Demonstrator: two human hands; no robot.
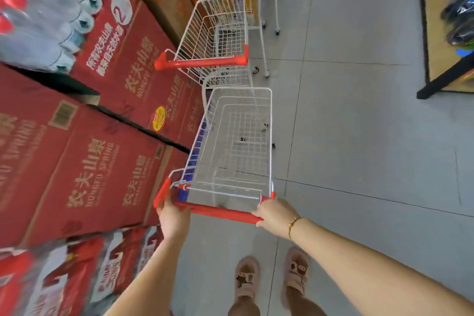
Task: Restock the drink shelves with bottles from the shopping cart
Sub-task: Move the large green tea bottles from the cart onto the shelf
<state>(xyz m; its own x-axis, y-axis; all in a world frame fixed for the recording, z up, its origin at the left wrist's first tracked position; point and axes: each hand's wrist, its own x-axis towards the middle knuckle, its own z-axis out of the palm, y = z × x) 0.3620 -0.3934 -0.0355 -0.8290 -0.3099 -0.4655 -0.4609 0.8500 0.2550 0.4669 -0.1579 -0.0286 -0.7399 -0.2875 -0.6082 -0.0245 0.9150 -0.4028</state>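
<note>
Stacked red water cartons point(89, 161) wall in the left side just beside the shopping cart point(238, 146), a second cart point(205, 61) stands close ahead, and open grey floor point(359, 136) stretches right to a black-legged stand point(446, 77).

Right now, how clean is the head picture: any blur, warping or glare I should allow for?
Head view: wide-angle warping bends the floor seams and cart toward the edges; the boxes and bottles at left are smeared by motion blur; the centre is sharper, so the left hand and right hand gripping the handle read clearly; lighting is even, with no strong glare.
</note>
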